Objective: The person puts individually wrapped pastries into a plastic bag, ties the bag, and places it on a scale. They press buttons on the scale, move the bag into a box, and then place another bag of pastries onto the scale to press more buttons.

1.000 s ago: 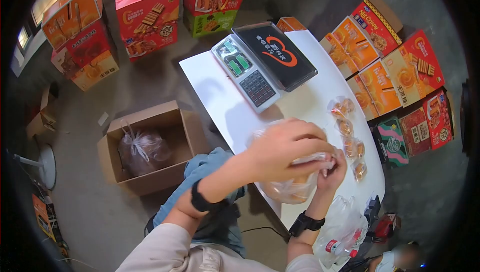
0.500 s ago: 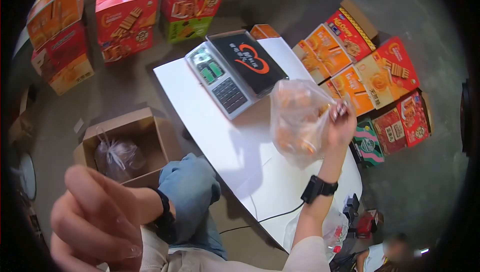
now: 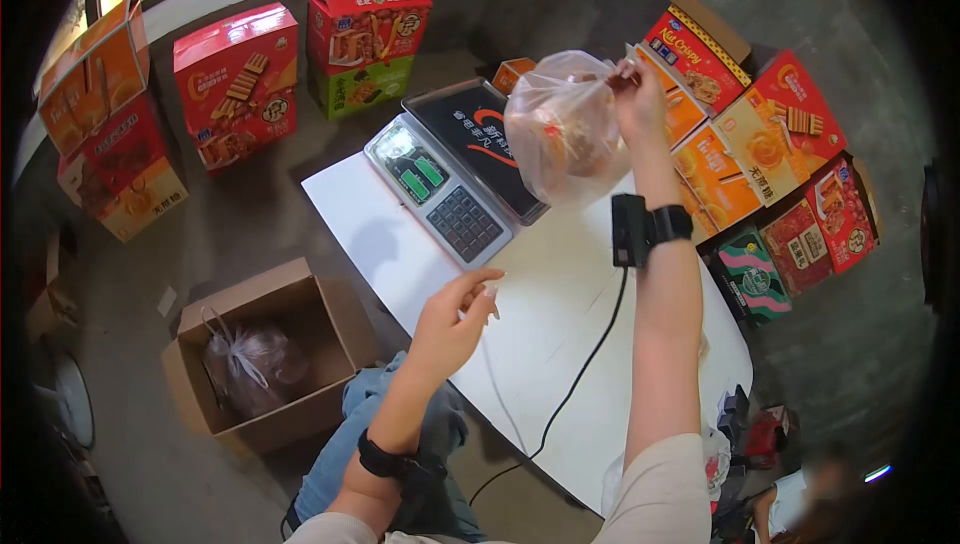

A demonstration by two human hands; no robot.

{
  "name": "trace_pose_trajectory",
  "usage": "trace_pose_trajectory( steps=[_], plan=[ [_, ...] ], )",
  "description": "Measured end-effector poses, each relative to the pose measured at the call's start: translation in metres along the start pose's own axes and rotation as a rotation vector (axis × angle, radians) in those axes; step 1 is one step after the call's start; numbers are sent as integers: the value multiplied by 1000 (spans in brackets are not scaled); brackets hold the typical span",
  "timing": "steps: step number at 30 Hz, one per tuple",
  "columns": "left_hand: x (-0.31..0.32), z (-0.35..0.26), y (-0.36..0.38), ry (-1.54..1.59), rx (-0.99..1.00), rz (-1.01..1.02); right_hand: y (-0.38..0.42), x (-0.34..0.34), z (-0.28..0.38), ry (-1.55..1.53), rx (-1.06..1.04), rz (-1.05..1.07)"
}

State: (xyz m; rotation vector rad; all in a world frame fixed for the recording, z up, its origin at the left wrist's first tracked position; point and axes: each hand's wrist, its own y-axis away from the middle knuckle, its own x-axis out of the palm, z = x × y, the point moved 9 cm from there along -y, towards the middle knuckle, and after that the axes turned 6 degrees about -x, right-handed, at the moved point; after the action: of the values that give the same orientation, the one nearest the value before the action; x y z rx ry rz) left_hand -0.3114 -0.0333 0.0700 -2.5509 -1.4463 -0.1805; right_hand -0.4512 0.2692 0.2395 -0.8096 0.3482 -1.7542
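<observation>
My right hand (image 3: 641, 104) grips the gathered top of a clear plastic bag (image 3: 560, 134) with orange-brown packets inside. The bag hangs over the right edge of the black pan of a digital scale (image 3: 465, 227), which has a keypad and green displays. Nearer to me, my left hand (image 3: 452, 329) hovers over the front of the white table (image 3: 540, 344), loosely bent fingers apart and nothing in them. Each wrist wears a black strap, and a black cable runs from the right one.
An open cardboard box (image 3: 325, 319) holding a tied plastic bag (image 3: 255, 364) stands on the floor at left. Red snack boxes (image 3: 240, 84) line the back left; orange cartons (image 3: 715, 174) stack at right. Another person (image 3: 800, 499) appears at lower right.
My right hand has carried the bag forward and left, over the scale's pan. My left hand has moved from close to the camera out toward the table. The view has shifted slightly.
</observation>
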Motion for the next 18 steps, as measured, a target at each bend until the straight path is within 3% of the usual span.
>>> trace_pose_trajectory(
  steps=[2, 5, 10, 18],
  plan=[
    [6, 13, 1, -468, -85, 13, -8, 2, -30, 43, 24, -12],
    [13, 26, -1, -742, 8, 73, 2, 4, -71, 172, 115, -42],
    [21, 35, -1, -778, -28, 127, 15, -6, -110, 402, 197, -92],
    [25, 47, 6, -883, 19, 200, 29, 23, -116, 365, 234, -74]
  ],
)
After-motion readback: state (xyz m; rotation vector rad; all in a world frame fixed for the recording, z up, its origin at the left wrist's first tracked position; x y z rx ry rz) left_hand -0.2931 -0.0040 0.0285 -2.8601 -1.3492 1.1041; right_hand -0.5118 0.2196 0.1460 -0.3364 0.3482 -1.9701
